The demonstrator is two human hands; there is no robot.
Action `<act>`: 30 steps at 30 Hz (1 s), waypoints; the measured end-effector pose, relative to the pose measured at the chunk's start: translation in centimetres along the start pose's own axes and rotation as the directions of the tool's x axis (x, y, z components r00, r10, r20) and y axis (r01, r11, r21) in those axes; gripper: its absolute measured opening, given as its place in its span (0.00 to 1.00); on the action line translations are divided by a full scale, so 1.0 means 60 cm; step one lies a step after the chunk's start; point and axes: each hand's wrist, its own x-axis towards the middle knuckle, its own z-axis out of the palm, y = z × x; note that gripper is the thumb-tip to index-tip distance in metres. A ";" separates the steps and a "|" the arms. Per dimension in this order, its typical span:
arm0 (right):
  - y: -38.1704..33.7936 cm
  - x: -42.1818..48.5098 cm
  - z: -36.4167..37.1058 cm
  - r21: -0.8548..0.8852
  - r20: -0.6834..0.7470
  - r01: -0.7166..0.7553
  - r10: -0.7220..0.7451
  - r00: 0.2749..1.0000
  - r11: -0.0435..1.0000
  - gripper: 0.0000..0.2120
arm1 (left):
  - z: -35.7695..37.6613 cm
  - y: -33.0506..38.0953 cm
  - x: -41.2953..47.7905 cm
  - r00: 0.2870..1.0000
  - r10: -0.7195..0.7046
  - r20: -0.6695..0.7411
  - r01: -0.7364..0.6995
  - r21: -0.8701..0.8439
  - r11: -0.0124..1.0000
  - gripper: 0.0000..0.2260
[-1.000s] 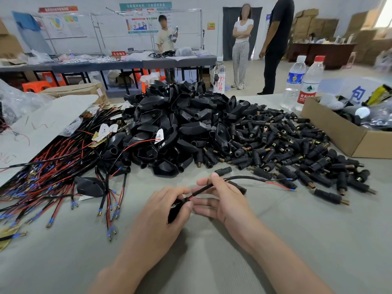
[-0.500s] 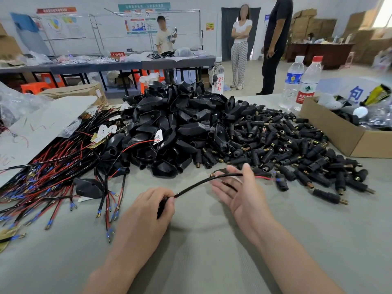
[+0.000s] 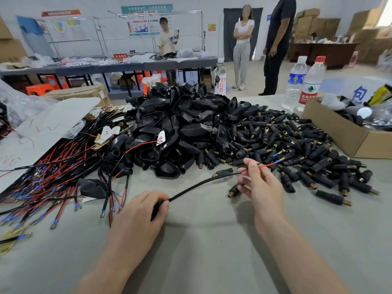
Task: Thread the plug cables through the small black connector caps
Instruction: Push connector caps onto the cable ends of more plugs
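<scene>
Closest in, the left hand (image 3: 140,211) is curled tight round the near end of a black cable (image 3: 191,187). There's something dark tucked under the fingers that I can't make out. The cable arcs up off the table (image 3: 212,262) to the right hand (image 3: 257,185), which pinches it between thumb and forefinger about where the sheath ends and the thin red and black leads poke out. The other fingers are loosely curled.

Just left of that pinch a small connector cap (image 3: 222,173) sits in line with the cable, brass end toward the left hand. It looks threaded on to me, but I wouldn't swear to it.

Handling-wise, I'd guess the cable is light and floppy with a bit of spring, and the leads kink easily. So grab it close to the tip when feeding, not halfway down. The caps look small, smooth and prone to rolling, so pinch them round the body.

A spare cap (image 3: 233,189) lies by the right hand. Behind it is the pile of caps (image 3: 297,149), then a heap of bigger plug shells (image 3: 180,128). A tangle of red and black cables (image 3: 53,179) is off left and a cardboard box (image 3: 339,136) off right. Water bottles (image 3: 296,81) sit at the far edge, and a few people are standing around beyond.
</scene>
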 end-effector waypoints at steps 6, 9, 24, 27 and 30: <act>-0.001 -0.002 -0.003 -0.060 -0.020 0.046 -0.048 0.999 0.997 0.10 | -0.002 -0.006 -0.001 0.999 0.034 0.017 -0.033 -0.040 0.999 0.04; -0.001 -0.003 -0.004 -0.075 -0.026 0.056 -0.058 0.998 0.996 0.10 | -0.007 -0.011 -0.002 0.995 0.078 0.063 -0.072 -0.080 0.994 0.13; -0.001 -0.004 -0.001 -0.073 -0.003 0.080 -0.080 0.997 0.994 0.10 | -0.002 0.011 -0.005 0.998 -0.049 -0.032 0.047 -0.046 0.998 0.03; -0.003 -0.004 0.000 -0.049 -0.017 0.075 -0.076 0.997 0.996 0.11 | -0.001 0.019 -0.005 0.995 -0.085 -0.051 0.084 -0.035 0.996 0.04; -0.004 -0.004 0.001 -0.052 -0.019 0.089 -0.090 0.996 0.995 0.11 | -0.003 0.023 -0.004 0.993 -0.099 -0.060 0.097 -0.030 0.995 0.04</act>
